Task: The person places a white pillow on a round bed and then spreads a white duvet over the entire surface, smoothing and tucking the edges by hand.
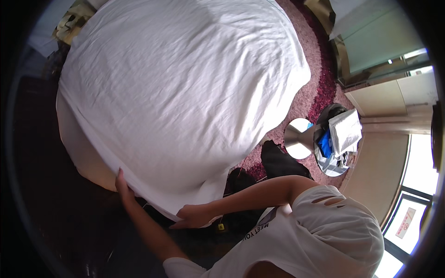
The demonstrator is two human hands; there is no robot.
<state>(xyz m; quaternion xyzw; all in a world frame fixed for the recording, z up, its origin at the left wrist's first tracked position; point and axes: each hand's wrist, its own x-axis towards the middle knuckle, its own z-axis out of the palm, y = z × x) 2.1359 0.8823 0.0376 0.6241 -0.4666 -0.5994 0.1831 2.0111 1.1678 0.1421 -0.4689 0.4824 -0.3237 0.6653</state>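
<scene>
A wrinkled white sheet [180, 97] is spread over a bed and fills most of the view. On the left, the pale mattress [87, 153] shows beyond the sheet's border. My left hand [124, 187] grips the sheet at the near-left edge, thumb on top, other fingers mostly hidden. Farther right, at the sheet's near border, my right hand [194, 215] is closed on the fabric. Between the two hands the border runs fairly straight. Near the right hand, a loose part of the sheet hangs in a fold [213, 186].
A small round mirrored table [332, 170] on my right bears a folded white cloth [345, 130] and a blue item [325, 144]. Dark cloth [280, 160] lies on the pink and purple carpet [302, 100]. A glass-fronted cabinet [375, 41] and windows [403, 219] stand beyond.
</scene>
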